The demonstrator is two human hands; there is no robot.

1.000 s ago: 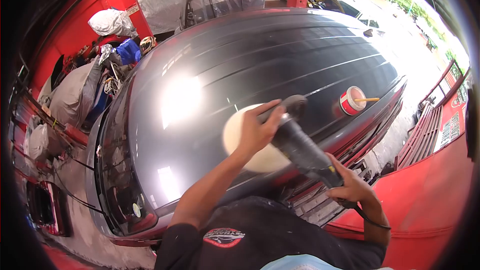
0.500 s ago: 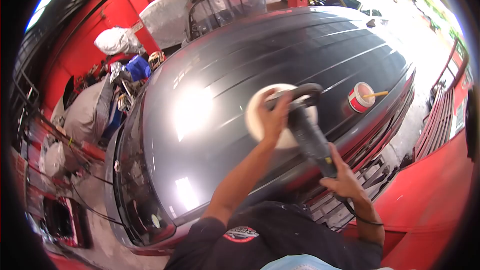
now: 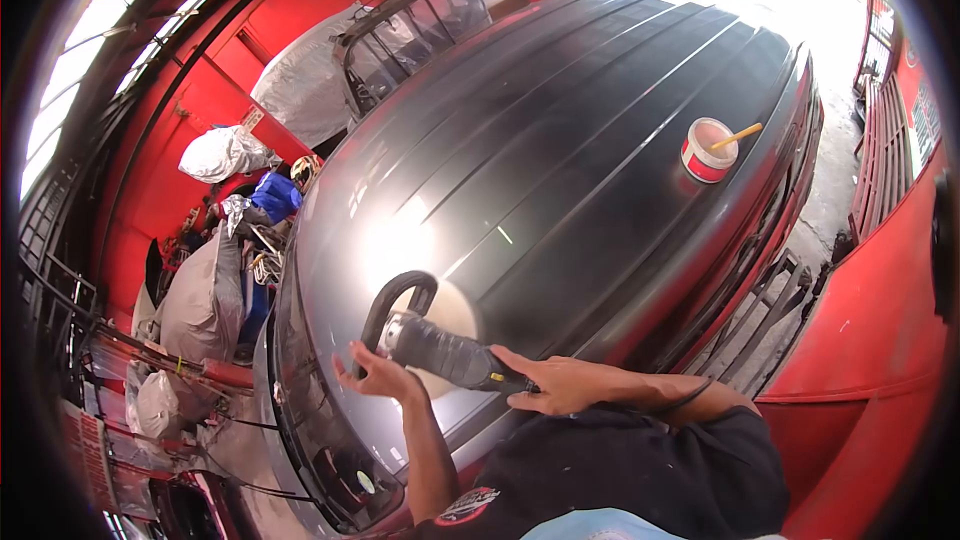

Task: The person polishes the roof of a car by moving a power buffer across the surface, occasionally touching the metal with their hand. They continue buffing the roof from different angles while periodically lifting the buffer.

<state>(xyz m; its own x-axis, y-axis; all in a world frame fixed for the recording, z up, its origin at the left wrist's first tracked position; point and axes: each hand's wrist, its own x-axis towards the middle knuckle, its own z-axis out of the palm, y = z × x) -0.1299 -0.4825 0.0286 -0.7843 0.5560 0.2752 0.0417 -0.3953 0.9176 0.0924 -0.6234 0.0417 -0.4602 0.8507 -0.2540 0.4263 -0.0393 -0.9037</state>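
Observation:
A dark power polisher (image 3: 450,352) with a round pale pad (image 3: 455,310) rests on the grey car roof (image 3: 560,190), close to the windshield end. My right hand (image 3: 565,382) is wrapped around the rear of its body. My left hand (image 3: 385,377) is at the lower end of the black loop handle (image 3: 410,285), fingers partly spread with the handle between them. Part of the pad is hidden under the tool. Farther along the roof stands a red and white tub (image 3: 708,152) with a yellow stick (image 3: 738,135) in it.
The windshield (image 3: 300,410) slopes down at the left. Covered items (image 3: 205,290), a blue cloth (image 3: 275,197) and a helmet (image 3: 305,172) stand along the red wall. A metal rack (image 3: 410,30) is behind the car. A red panel (image 3: 860,360) lies at the right.
The polisher and both my hands have moved left along the roof toward the windshield, and the tool's body has turned more level. My left hand has shifted to the loop handle's end.

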